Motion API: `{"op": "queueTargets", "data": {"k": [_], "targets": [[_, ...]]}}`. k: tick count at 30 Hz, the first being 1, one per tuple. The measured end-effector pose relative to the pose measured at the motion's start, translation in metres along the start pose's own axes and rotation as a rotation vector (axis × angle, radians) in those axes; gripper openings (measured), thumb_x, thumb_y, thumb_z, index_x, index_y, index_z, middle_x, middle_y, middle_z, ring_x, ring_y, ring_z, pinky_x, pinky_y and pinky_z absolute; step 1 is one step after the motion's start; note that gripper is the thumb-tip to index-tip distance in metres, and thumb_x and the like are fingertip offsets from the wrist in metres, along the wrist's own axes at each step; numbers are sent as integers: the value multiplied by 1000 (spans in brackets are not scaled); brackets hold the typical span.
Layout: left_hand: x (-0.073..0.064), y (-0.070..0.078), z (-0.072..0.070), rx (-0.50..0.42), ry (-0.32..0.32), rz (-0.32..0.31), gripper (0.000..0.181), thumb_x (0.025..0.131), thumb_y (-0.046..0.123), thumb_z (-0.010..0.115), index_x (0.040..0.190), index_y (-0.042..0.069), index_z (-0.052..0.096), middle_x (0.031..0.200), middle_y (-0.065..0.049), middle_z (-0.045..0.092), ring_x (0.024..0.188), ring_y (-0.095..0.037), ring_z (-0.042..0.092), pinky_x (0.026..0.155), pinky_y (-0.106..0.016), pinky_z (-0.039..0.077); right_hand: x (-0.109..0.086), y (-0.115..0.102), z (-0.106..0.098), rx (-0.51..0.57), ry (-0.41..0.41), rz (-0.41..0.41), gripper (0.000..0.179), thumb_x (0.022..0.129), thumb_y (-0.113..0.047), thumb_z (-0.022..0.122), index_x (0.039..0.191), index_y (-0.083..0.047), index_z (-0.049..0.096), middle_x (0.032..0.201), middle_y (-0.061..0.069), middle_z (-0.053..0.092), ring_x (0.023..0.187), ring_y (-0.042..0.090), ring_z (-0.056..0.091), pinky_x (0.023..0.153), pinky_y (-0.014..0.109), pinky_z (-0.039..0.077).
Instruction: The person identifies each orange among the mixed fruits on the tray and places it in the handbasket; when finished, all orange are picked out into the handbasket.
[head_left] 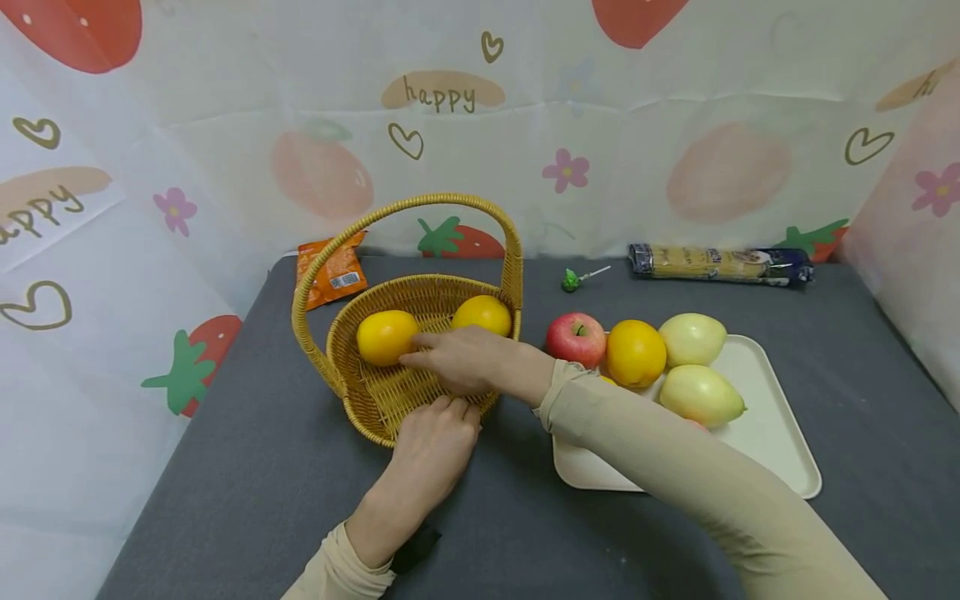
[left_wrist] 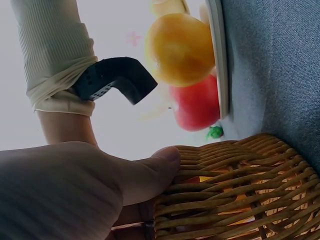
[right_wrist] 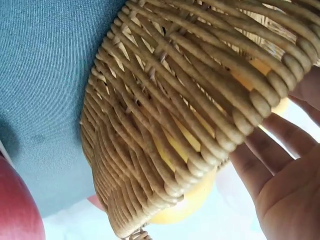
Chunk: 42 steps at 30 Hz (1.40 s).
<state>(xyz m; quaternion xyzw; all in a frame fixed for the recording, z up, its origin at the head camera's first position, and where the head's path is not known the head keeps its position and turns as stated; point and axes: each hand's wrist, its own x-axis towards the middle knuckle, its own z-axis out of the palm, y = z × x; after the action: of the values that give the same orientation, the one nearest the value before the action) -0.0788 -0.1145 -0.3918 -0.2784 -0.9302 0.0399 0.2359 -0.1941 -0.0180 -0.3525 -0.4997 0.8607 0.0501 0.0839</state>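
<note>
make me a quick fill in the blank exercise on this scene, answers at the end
1. In the head view, ____ yellow-orange fruits show inside the wicker basket.
2. The left hand grips the basket's near rim, while in the head view the fingers of the right hand are nearest the fruit on the basket's ____ side.
3. The lollipop on the table has a ____ head.
4. The crinkled packet behind the basket is mostly ____.

Missing words: two; left; green; orange

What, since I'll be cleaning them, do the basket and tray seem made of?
Basket: woven round strands with a slight sheen, probably wicker or rattan, though plastic imitation is possible. Tray: likely hard plastic, judging by its smooth, off-white surface and thin rim.
</note>
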Motion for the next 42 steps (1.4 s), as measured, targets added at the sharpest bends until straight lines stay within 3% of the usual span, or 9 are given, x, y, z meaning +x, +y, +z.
{"op": "queueTargets", "data": {"k": [4, 9, 14, 19, 26, 31, 37, 42], "targets": [[0, 1, 1, -10, -2, 0, 12, 83, 13, 77, 75, 10, 69, 66, -1, 58, 59, -15, 54, 50, -27, 45, -6, 5, -3, 14, 42, 3, 46, 99, -12, 49, 144, -23, 50, 139, 4, 55, 94, 20, 64, 73, 31, 55], [0, 1, 1, -19, -1, 2, 13, 83, 14, 77, 75, 10, 69, 66, -1, 60, 59, -15, 54, 49, -26, 45, -28, 11, -8, -29, 182, -41, 39, 96, -11, 52, 133, -20, 60, 117, 4, 64, 85, 18, 64, 65, 28, 52], [1, 2, 1, -20, -10, 7, 11, 84, 14, 76, 76, 11, 70, 67, -1, 60, 58, -14, 55, 49, -26, 45, -69, 18, -11, -93, 353, -86, 31, 93, -11, 60, 123, -18, 65, 105, 3, 65, 78, 18, 62, 65, 28, 52], [0, 1, 1, -17, -4, 7, 6, 84, 16, 77, 82, 11, 74, 72, -1, 66, 59, -14, 57, 51, -26, 47, -119, 32, -8, -74, 440, -49, 32, 89, -13, 68, 121, -17, 67, 110, 3, 66, 88, 18, 65, 74, 31, 55], [-1, 1, 2, -36, 9, -9, 7, 85, 17, 74, 82, 11, 73, 72, -1, 66, 60, -15, 57, 52, -27, 48, -183, 59, 6, -23, 488, 46, 36, 83, -14, 76, 118, -13, 67, 114, 8, 66, 92, 23, 67, 75, 37, 56], [-1, 1, 0, -50, 1, -10, 6, 86, 16, 74, 82, 11, 73, 73, -1, 67, 61, -15, 58, 52, -27, 48, -213, 64, 24, -9, 469, 73, 41, 80, -17, 79, 118, -14, 67, 113, 9, 66, 94, 24, 66, 77, 39, 56], [0, 1, -2, -49, -4, -6, 6, 86, 15, 74, 83, 9, 74, 73, -2, 66, 61, -15, 58, 52, -27, 48, -226, 55, 40, -5, 372, 140, 54, 77, -24, 82, 127, -15, 62, 120, 12, 65, 105, 27, 65, 86, 43, 55], [0, 3, -1, -56, -9, -9, 6, 86, 16, 74, 84, 10, 74, 73, -2, 66, 62, -15, 59, 53, -28, 50, -218, 49, 42, -42, 334, 113, 60, 79, -27, 81, 132, -13, 57, 125, 10, 62, 109, 26, 62, 82, 41, 55]]}}
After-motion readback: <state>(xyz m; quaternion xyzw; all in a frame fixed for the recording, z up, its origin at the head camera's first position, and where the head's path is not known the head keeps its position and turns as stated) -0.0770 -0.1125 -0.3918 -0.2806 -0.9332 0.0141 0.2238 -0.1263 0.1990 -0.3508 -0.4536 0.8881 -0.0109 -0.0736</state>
